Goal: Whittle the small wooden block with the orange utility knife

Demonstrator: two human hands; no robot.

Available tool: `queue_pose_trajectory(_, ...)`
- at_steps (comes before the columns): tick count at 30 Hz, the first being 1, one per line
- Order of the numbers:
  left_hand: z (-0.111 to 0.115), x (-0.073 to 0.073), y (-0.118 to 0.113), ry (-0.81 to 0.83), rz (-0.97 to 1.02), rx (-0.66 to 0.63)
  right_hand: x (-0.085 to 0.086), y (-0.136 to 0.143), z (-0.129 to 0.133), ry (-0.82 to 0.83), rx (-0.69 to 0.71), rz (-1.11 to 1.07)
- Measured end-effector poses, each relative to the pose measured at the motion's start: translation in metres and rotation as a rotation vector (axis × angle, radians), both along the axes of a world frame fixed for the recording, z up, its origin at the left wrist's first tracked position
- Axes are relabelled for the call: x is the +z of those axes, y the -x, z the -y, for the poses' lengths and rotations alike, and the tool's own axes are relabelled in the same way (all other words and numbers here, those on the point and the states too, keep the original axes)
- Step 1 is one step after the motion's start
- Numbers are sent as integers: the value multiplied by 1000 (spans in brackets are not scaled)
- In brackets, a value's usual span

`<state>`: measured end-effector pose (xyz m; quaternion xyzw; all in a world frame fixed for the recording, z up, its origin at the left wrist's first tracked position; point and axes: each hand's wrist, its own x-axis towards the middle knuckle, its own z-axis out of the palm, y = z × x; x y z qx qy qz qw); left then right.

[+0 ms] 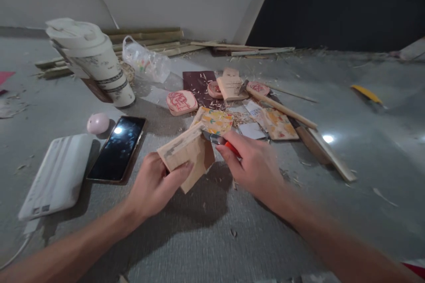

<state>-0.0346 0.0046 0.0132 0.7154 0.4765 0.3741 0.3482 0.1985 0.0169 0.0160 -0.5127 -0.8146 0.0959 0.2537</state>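
Note:
My left hand (154,183) is closed round a pale wooden block (182,157), thumb flat on its near face. The block is tilted above the grey surface, and its right end looks cut at an angle. In my right hand (250,161) is a utility knife (231,147) with a red handle, gripped by thumb and fingers. Its blade touches or almost touches the block's upper right corner. Just behind the block lies a yellow patterned piece (217,120), partly hidden by it.
Left are a phone (117,149), a white power bank (58,177), a pink rounded case (98,123) and a tall cup (96,62). Behind lie carved stamps (181,102), a wooden-handled tool (282,107), bamboo strips (152,35) and shavings. A yellow cutter (366,93) lies far right.

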Motion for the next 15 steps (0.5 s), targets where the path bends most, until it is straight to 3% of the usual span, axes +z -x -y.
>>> queue_pose_trajectory(4,2,-2,4,-42,-66,24,1,-3,-2,-8,-31,21)
queue_pose_trajectory(10,9,-3,11,-206,-70,38,1,-33,-28,-158,-279,36)
queue_pose_trajectory(12,7,-2,12,-226,-92,41,2,-33,-28,-154,-235,-4)
queue_pose_trajectory(15,2,-3,11,-218,-146,47,2,-20,-15,-63,-46,-42)
